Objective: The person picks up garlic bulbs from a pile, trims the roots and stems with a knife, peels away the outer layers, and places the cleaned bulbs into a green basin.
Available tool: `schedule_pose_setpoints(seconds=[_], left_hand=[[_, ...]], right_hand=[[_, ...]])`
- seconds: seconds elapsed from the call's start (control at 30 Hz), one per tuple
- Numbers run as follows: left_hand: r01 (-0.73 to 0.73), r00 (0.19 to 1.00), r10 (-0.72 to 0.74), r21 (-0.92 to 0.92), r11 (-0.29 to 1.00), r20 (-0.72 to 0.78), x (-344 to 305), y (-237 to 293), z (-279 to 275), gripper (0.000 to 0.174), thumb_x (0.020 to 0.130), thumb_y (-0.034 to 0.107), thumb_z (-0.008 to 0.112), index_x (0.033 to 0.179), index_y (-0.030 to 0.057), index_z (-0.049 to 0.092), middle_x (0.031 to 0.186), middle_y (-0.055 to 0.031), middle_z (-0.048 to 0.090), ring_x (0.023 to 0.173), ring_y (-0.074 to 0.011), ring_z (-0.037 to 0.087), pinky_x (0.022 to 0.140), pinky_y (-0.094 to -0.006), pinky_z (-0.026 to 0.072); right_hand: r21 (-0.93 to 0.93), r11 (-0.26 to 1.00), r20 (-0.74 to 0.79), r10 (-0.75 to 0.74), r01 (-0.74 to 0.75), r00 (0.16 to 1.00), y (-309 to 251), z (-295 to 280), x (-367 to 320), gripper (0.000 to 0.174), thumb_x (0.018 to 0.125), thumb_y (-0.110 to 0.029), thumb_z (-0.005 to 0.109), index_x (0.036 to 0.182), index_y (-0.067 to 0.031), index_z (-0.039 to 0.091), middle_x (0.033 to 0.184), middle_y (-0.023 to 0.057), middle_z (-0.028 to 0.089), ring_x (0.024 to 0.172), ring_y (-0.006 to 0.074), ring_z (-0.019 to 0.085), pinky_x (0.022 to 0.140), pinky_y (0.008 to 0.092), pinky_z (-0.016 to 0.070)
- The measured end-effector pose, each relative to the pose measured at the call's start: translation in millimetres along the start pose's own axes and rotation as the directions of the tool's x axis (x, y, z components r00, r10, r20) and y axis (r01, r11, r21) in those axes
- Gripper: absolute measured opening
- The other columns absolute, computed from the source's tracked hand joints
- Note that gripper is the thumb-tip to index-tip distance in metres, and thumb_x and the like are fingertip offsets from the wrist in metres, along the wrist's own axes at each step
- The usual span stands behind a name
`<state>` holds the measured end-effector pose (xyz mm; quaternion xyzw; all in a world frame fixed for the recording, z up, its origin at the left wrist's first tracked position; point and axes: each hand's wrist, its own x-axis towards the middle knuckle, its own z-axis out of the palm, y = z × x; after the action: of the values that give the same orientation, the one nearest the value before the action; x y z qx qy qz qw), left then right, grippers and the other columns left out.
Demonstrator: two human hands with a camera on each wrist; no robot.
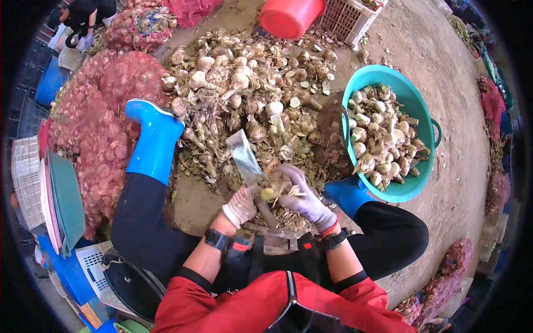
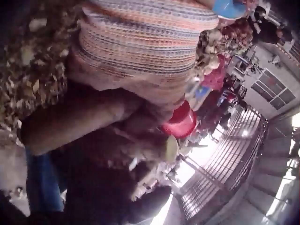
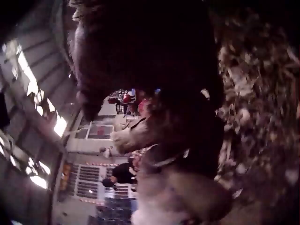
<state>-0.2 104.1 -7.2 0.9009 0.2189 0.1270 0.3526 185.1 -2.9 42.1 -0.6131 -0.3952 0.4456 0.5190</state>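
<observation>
My gloved left hand (image 1: 240, 207) grips a cleaver by its wooden handle (image 2: 70, 123). The broad blade (image 1: 243, 155) points up and away over the heap. In my gloved right hand (image 1: 304, 198) is a garlic bulb (image 1: 268, 193), its cut pale end beside the base of the blade. The right fingers hide part of the bulb. Dark blur covers much of the right hand (image 3: 154, 61) in the right wrist view. Ahead of both hands spreads a heap of garlic bulbs (image 1: 239, 83) with stems and dry leaves.
A teal tub (image 1: 425, 119) holding trimmed garlic stands to the right. Red mesh sacks (image 1: 102, 111) of garlic lie left, past a blue boot (image 1: 150, 139). A red bucket (image 1: 286, 19) and plastic crate (image 1: 351, 22) stand at the back. Another person (image 1: 80, 16) is far left.
</observation>
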Motion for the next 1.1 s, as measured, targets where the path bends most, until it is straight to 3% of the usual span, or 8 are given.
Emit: schedule_pose_setpoints(seconds=[0.1,0.27,0.33,0.5,0.57,0.9,1.0,1.1], left_hand=[[0.473,0.782,-0.606,-0.770,0.428,0.144,25,26,5,0.022,0.075,0.009,0.063,0.096,0.0032,0.058,0.088,-0.0041,0.062,0.083,-0.0145,0.057,0.071,-0.0295,0.0476],[0.457,0.859,-0.511,-0.474,0.753,0.018,24,42,-4,0.037,0.063,0.010,0.071,0.098,0.0030,0.059,0.097,-0.0075,0.060,0.082,-0.0178,0.057,0.072,-0.0303,0.0475],[0.247,0.968,-0.251,0.214,0.945,-0.011,24,53,-21,0.045,0.056,0.013,0.071,0.099,0.0047,0.060,0.102,-0.0135,0.059,0.091,-0.0277,0.056,0.079,-0.0373,0.0463],[0.163,0.975,-0.186,0.178,0.970,0.119,26,57,-32,0.043,0.057,0.020,0.069,0.098,0.0108,0.060,0.103,-0.0122,0.057,0.095,-0.0316,0.055,0.081,-0.0400,0.0451],[0.163,0.968,-0.198,0.210,0.964,0.155,22,49,-25,0.043,0.058,0.022,0.069,0.099,0.0111,0.060,0.099,-0.0120,0.058,0.096,-0.0304,0.054,0.082,-0.0393,0.0446],[0.236,0.942,-0.244,0.062,0.970,0.230,23,17,-18,0.051,0.053,0.009,0.068,0.103,0.0075,0.059,0.108,-0.0174,0.057,0.102,-0.0337,0.053,0.090,-0.0396,0.0422],[0.441,0.849,-0.436,0.054,0.896,0.298,11,9,-7,0.050,0.055,0.004,0.064,0.105,0.0069,0.060,0.111,-0.0173,0.056,0.105,-0.0328,0.052,0.091,-0.0359,0.0425],[0.439,0.881,-0.436,0.025,0.898,0.186,5,17,-7,0.048,0.057,0.007,0.065,0.105,0.0082,0.060,0.110,-0.0173,0.056,0.102,-0.0316,0.054,0.088,-0.0363,0.0441]], right_hand=[[0.461,0.827,0.190,0.263,-0.323,0.946,16,-5,0,0.062,0.079,-0.028,0.062,0.128,-0.0049,0.033,0.120,0.0099,0.047,0.115,0.0198,0.041,0.101,0.0346,0.0281],[0.406,0.847,0.152,0.307,-0.343,0.939,22,-9,-4,0.083,0.069,-0.010,0.074,0.131,-0.0060,0.019,0.116,0.0091,0.051,0.107,0.0181,0.049,0.090,0.0315,0.0426],[0.331,0.915,0.145,0.194,-0.232,0.970,15,-8,-2,0.084,0.064,-0.008,0.076,0.129,-0.0054,0.023,0.115,0.0091,0.051,0.105,0.0183,0.050,0.091,0.0321,0.0423],[0.575,0.755,0.047,0.353,-0.314,0.934,24,-13,-1,0.083,0.058,-0.009,0.080,0.124,-0.0046,0.031,0.115,0.0098,0.051,0.104,0.0170,0.051,0.091,0.0321,0.0424],[0.006,0.986,0.124,0.163,-0.165,0.979,10,-23,-1,0.083,0.053,-0.013,0.082,0.121,-0.0053,0.035,0.114,0.0082,0.052,0.103,0.0156,0.051,0.091,0.0319,0.0421],[0.362,0.913,-0.034,0.212,-0.186,0.977,5,0,-11,0.072,0.053,-0.024,0.081,0.110,-0.0056,0.041,0.098,0.0093,0.059,0.090,0.0199,0.058,0.080,0.0314,0.0464],[-0.300,0.939,-0.099,0.147,-0.170,0.984,-7,-4,-11,0.074,0.053,-0.024,0.082,0.112,-0.0072,0.040,0.098,0.0143,0.059,0.089,0.0273,0.060,0.076,0.0346,0.0485],[-0.116,0.986,-0.109,0.111,-0.123,0.988,12,-4,-12,0.075,0.053,-0.024,0.082,0.112,-0.0067,0.040,0.098,0.0128,0.059,0.090,0.0243,0.059,0.077,0.0334,0.0481]])
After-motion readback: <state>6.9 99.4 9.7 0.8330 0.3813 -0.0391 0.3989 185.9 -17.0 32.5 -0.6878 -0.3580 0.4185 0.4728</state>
